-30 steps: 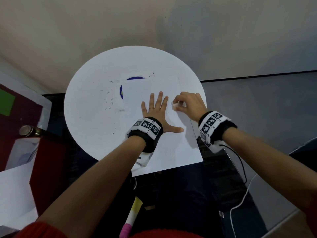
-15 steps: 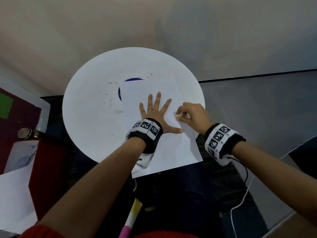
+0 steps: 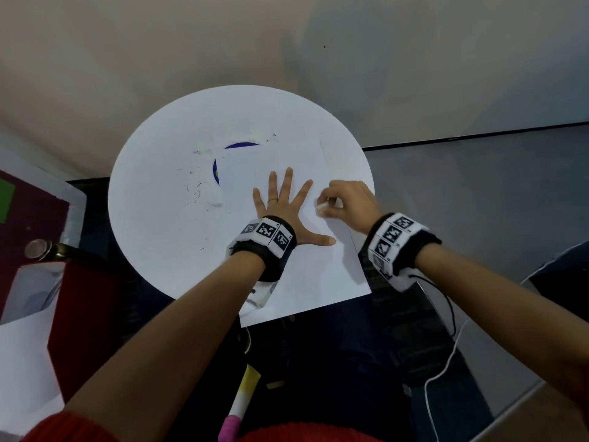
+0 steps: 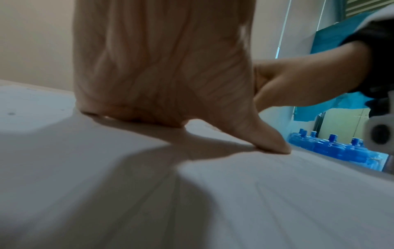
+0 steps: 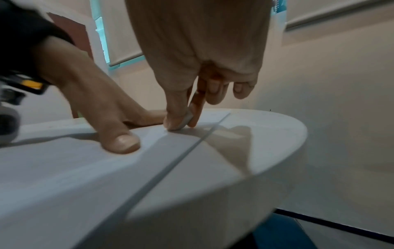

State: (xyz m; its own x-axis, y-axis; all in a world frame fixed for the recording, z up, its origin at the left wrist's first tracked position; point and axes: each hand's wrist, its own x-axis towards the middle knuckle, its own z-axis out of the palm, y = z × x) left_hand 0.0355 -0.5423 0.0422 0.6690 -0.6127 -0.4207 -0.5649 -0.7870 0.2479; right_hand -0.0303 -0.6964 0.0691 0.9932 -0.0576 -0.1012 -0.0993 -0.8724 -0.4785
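A white sheet of paper (image 3: 318, 282) lies on a round white table (image 3: 165, 186), its near corner hanging over the table's edge. My left hand (image 3: 283, 205) presses flat on the sheet with fingers spread and thumb (image 4: 273, 139) stretched to the right. Just right of it, my right hand (image 3: 344, 202) pinches a small white eraser (image 3: 320, 206) between thumb and fingers. In the right wrist view the eraser (image 5: 184, 120) touches the paper (image 5: 64, 168) near its right edge. A dark blue shape (image 3: 237, 145) shows from under the sheet's far corner.
Faint pencil marks (image 3: 194, 189) dot the table left of the sheet. A pink and yellow marker (image 3: 239, 406) lies on my lap. A red box (image 3: 83, 330) and white sheets (image 3: 25, 362) stand at the left. A white cable (image 3: 446, 362) trails on the right.
My right hand slid the eraser toward me along the paper, then back a little to the left. The left hand stayed flat on the sheet.
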